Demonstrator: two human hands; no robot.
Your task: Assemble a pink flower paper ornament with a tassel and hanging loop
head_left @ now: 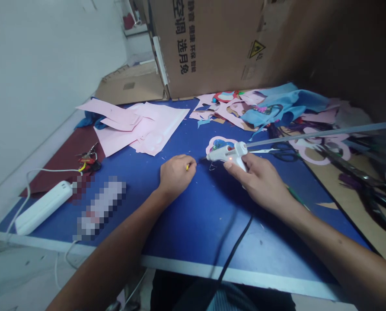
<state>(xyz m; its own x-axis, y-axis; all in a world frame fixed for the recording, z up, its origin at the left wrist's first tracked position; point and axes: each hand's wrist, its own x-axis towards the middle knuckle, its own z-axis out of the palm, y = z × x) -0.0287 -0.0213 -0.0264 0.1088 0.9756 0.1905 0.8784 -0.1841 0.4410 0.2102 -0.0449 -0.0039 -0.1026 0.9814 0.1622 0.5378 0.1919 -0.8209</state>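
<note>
My right hand (260, 179) grips a white hot glue gun (228, 153) with a long clear glue stick (319, 134) poking out behind it; a small red light glows on its body. The nozzle points left, just short of my left hand (175, 175). That hand is closed in a pinch on a small yellow piece (187, 167) held near the nozzle tip. Behind the gun lies a pink cut-out with a blue centre (219, 143) on the blue table (186, 216). The gun's black cord (234, 248) runs down toward me.
Pink paper sheets (141, 125) lie at the back left, pink and blue scraps (270, 108) at the back right. A large cardboard box (212, 43) stands behind. A white power strip (42, 207) and keys (89, 160) sit at left. Black scissors (285, 152) lie right of the gun.
</note>
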